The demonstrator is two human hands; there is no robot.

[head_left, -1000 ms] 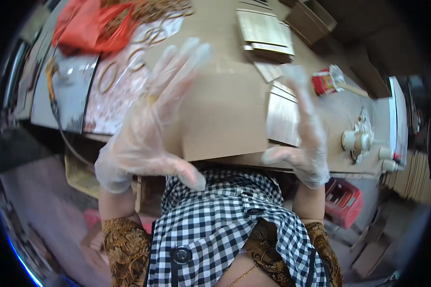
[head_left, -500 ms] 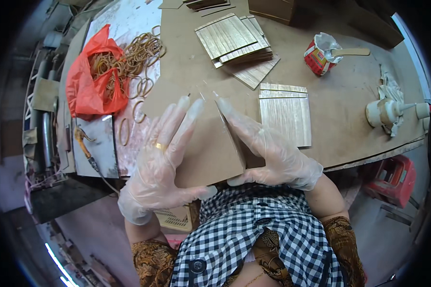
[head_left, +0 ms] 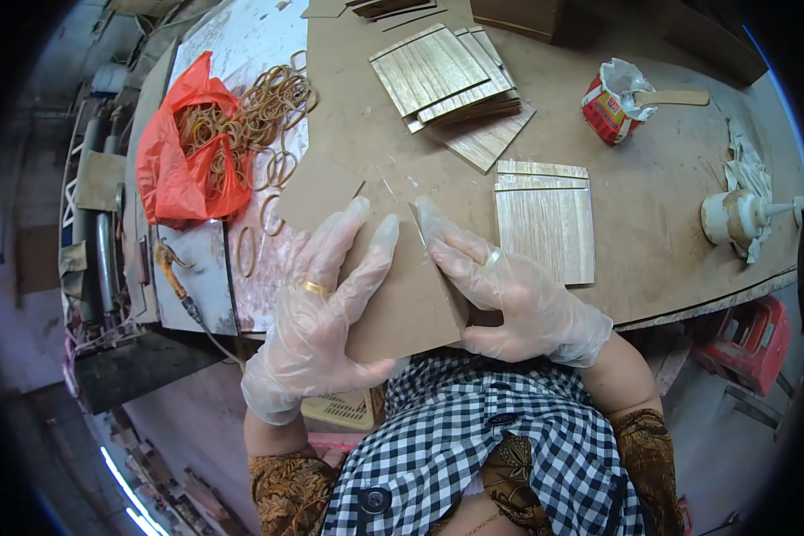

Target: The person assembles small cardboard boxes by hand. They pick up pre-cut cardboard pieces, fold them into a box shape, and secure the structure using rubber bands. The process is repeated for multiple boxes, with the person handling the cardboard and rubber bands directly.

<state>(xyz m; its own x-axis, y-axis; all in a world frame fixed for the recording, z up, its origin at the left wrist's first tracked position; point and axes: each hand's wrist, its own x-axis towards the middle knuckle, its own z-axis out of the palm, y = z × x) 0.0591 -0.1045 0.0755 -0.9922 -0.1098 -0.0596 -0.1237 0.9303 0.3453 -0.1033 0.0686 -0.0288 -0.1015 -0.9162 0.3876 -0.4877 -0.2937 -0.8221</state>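
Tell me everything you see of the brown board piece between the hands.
The brown board piece is plain, matte and flat-faced, resembling cardboard or fibreboard. Its right edge slants, with a darker, narrow side below. It sits at the near edge of the table; the left hand spreads over its left part, the right hand lies along its right side. Its far end is hard to make out.
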